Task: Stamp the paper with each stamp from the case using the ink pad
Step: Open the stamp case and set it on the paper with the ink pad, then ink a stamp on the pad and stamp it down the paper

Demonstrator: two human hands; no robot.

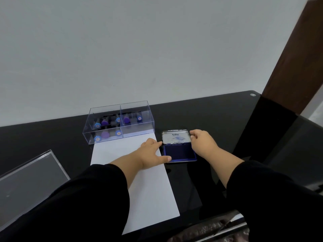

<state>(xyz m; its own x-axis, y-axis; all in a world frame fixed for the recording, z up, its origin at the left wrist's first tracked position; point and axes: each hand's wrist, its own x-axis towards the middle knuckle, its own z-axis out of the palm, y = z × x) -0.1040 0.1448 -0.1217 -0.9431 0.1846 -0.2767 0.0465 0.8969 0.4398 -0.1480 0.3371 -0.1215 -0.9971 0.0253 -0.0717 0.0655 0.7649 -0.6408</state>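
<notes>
Black glossy glass tabletop carries a white sheet of paper, a clear plastic case of blue and purple stamps at the paper's far end, and a blue ink pad tin just right of the paper. Its silver lid stands raised. The right hand pinches the lid's right edge. The left hand lies flat on the paper, fingers straight, thumb touching the tin's near-left corner. A clear case lid lies far left.

both hands forward (right fingers curled)
</notes>
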